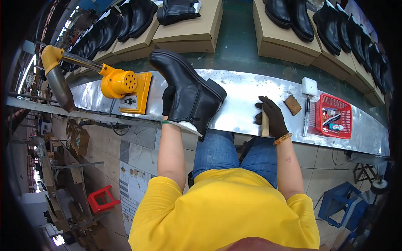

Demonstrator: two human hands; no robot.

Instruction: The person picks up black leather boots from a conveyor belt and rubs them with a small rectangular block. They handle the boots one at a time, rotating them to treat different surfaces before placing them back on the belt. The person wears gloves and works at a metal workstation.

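My left hand [168,99], in a dark glove, grips a black leather ankle boot [184,94] by its shaft. Most of the fingers are hidden by the boot. Its toe points up to the left, the sole faces away to the upper right, and the white-lined opening is low, over the table's front edge. My right hand [275,118], also gloved and with a beaded bracelet at the wrist, is closed round a tan, wooden-looking bar [265,122] just over the metal tabletop [238,98]. A brown rough pad [292,105] lies to the right of this hand.
A yellow machine with a nozzle [121,83] stands on the table at left. To the right are a white block [309,86], a slim metal tool [307,117] and a red basket [349,115] of small items. Beyond, black boots [289,16] stand on cardboard boxes [280,44].
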